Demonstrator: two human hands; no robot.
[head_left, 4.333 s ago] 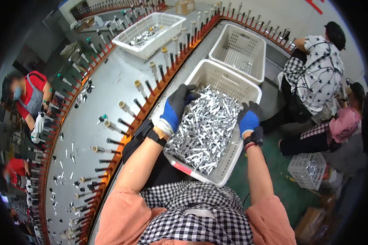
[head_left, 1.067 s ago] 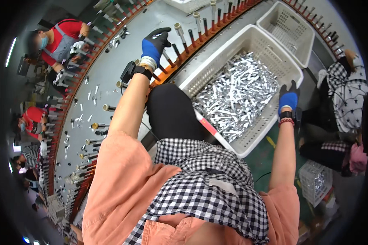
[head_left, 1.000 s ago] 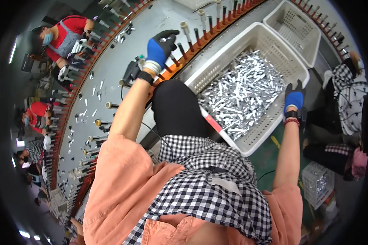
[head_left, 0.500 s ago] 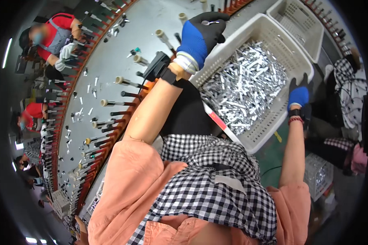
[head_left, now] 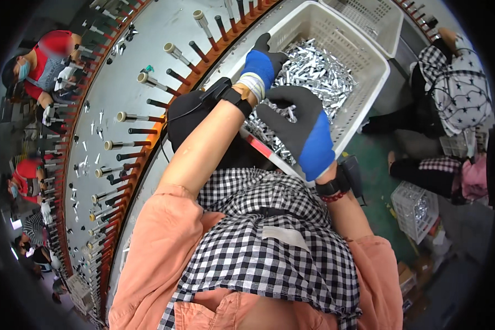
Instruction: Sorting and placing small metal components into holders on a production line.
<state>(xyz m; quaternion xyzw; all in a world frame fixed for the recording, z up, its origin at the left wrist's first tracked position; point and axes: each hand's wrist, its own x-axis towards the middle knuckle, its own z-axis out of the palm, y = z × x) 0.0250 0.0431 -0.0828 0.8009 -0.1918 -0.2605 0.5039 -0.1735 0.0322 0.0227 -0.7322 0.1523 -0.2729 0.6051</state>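
Both my hands wear blue gloves with black palms and fingers. My left hand (head_left: 263, 63) hovers at the left edge of a large pale plastic bin (head_left: 364, 63), its fingers apart and no part visible in them. Over the bin's near half is my right hand (head_left: 300, 124), thumb and fingers spread in a wide arch. Small shiny metal parts (head_left: 322, 74) fill much of the bin, and some show between my right thumb and fingers. Whether that hand touches them I cannot tell.
A curved conveyor with an orange edge (head_left: 158, 135) carries upright rods, some topped with beige-capped metal pieces (head_left: 176, 52). A second pale bin (head_left: 377, 19) adjoins the first. Co-workers (head_left: 49, 60) sit across at left; another (head_left: 454, 88) is at right, near a crate (head_left: 415, 212).
My right hand has come off the bin's right rim and moved left over the parts. My left hand has lowered toward the bin; the metal piece at it no longer shows. The view has shifted.
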